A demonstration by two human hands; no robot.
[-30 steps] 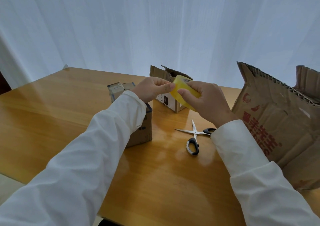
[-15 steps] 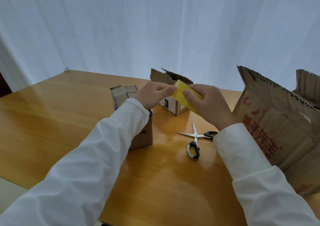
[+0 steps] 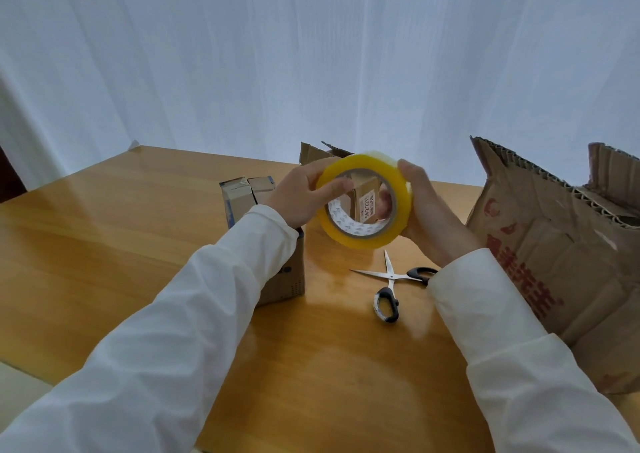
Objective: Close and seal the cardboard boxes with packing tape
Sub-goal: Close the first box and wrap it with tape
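Observation:
I hold a yellow roll of packing tape (image 3: 401, 189) upright above the table, its open core facing me. My left hand (image 3: 299, 198) grips its left rim, thumb lying across the front face. My right hand (image 3: 427, 206) grips the right rim, with a fingertip showing inside the core. A small cardboard box (image 3: 244, 196) with its top flaps folded shut stands under my left forearm. A second small box (image 3: 313, 152) with raised flaps stands behind the roll, mostly hidden. A large open cardboard box (image 3: 561, 241) with red print stands at the right.
Scissors (image 3: 391, 279) with black handles lie with their blades apart on the wooden table (image 3: 104, 244), below the roll and next to my right sleeve. A white curtain hangs behind the table's far edge.
The roll has turned from edge-on to face me with its core visible. Both hands have shifted round its rim and risen slightly.

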